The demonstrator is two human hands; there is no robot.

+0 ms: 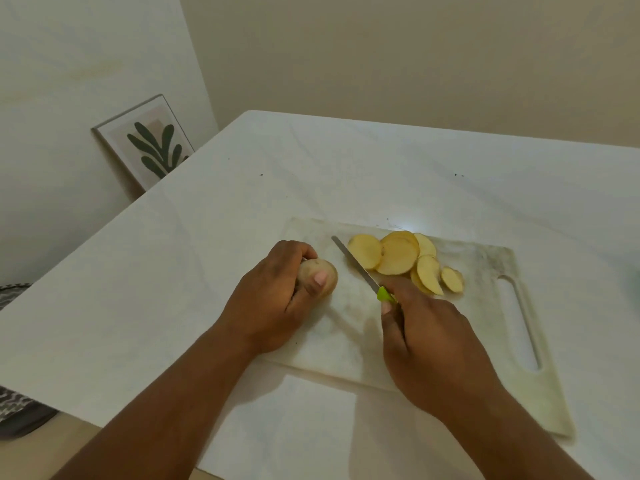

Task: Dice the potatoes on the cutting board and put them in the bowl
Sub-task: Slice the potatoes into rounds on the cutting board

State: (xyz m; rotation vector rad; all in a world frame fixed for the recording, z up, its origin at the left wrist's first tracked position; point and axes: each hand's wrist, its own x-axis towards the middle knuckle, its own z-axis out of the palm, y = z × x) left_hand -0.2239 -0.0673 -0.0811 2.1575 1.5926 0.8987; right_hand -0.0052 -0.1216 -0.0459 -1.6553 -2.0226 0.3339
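Observation:
A pale cutting board (pixel 491 306) lies on the white table. My left hand (pixel 273 299) grips a small unpeeled potato (pixel 323 271) at the board's left edge, thumb pressed on its front. My right hand (pixel 426 337) holds a knife (pixel 356 266) by its green handle; the blade points up and left and lies between the potato and a pile of yellow potato slices (pixel 398 256). The slices overlap at the board's far middle. No bowl is clearly in view.
The white table (pixel 207 220) has its left edge running diagonally. A framed leaf picture (pixel 145 140) leans against the wall beyond that edge. A patterned dark cloth (pixel 14 407) shows at the far left. A greenish edge (pixel 636 282) shows at the right border.

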